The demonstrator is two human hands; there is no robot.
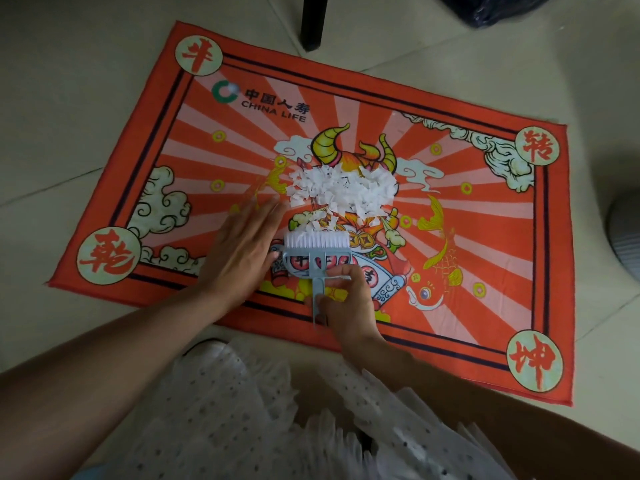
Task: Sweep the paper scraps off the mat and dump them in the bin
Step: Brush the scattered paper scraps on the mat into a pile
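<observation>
A red-orange printed mat [485, 237] lies on the tiled floor. White paper scraps [341, 190] are heaped in a pile at its middle, with a few loose bits just below the pile. A small light-blue hand brush [317, 249] with white bristles lies on the mat, its bristles touching the pile's near edge. My right hand [346, 299] grips the brush's handle. My left hand [242, 251] rests flat on the mat, fingers spread, just left of the brush and the pile. No bin is clearly in view.
A dark chair or table leg [313, 22] stands beyond the mat's far edge. A black plastic bag [491, 8] lies at the top right. A grey round object [627, 233] sits at the right edge. White spotted clothing [277, 417] fills the bottom.
</observation>
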